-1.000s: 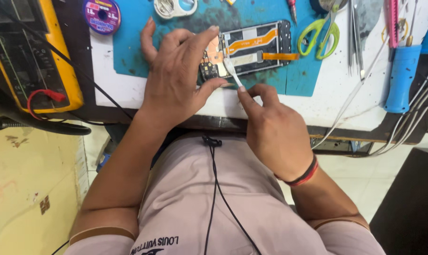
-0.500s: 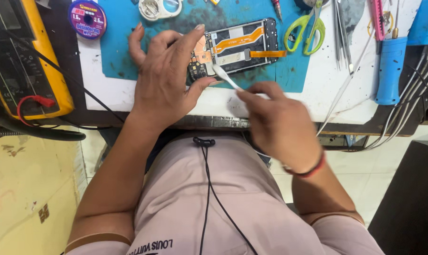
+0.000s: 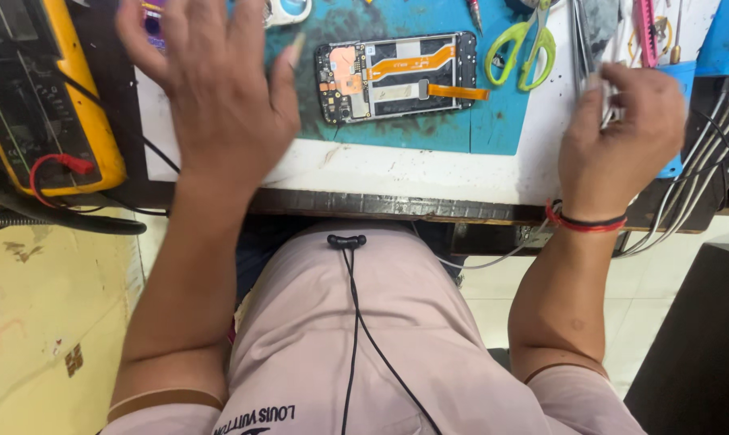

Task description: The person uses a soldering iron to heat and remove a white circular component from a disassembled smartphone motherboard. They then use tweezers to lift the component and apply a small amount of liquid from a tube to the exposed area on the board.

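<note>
An opened phone [image 3: 396, 76], with its circuit board and orange flex cables bare, lies on a teal work mat [image 3: 453, 129] and nothing touches it. My left hand [image 3: 211, 89] hovers blurred over the mat's left part, left of the phone, fingers spread and holding nothing. My right hand [image 3: 622, 137] is off to the right of the mat, above the white bench top. Its fingers are curled around a thin metal tool [image 3: 596, 84] among other tools lying there. A red and black band circles that wrist.
A yellow multimeter [image 3: 42, 105] with a red lead [image 3: 58, 165] stands at the left. Green-handled scissors [image 3: 525, 52], a pink tool [image 3: 646, 32], a blue box [image 3: 726, 32] and a bundle of cables [image 3: 702, 161] crowd the right. A tape roll [image 3: 288, 10] lies at the mat's top edge.
Both hands have left the phone. The left lifted up and to the left and spread its fingers. The right swung far right to the tool area with a thin tool.
</note>
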